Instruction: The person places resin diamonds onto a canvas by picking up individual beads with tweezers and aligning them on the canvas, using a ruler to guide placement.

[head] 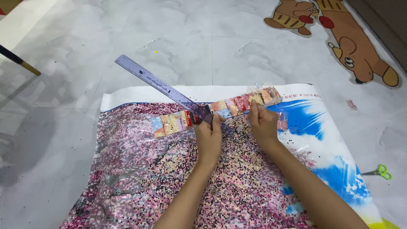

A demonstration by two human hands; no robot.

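Both forearms reach up across the sparkly bead canvas (169, 178) spread on the marble floor (63, 127). Left hand (209, 138) presses down, fingers together, on the translucent purple ruler (163, 88) where it crosses the strip of small colored packets (216, 108). Right hand (263, 124) pinches that strip's upper edge. Green scissors (380, 171) lie far right; cartoon animal mats (339, 34) beyond.

The floor (178, 38) is pale grey polished marble-look tile with faint cloudy veining and thin straight joints, and it reflects soft, even light with a dim shadow spreading over its left side. Cartoon animal floor stickers in orange and brown (339, 34) lie flat at the upper right, just beside a dark brown strip of wall base (388, 21) in the corner. A dark slanted furniture leg with a wooden tip (19, 61) reaches in at the left edge.
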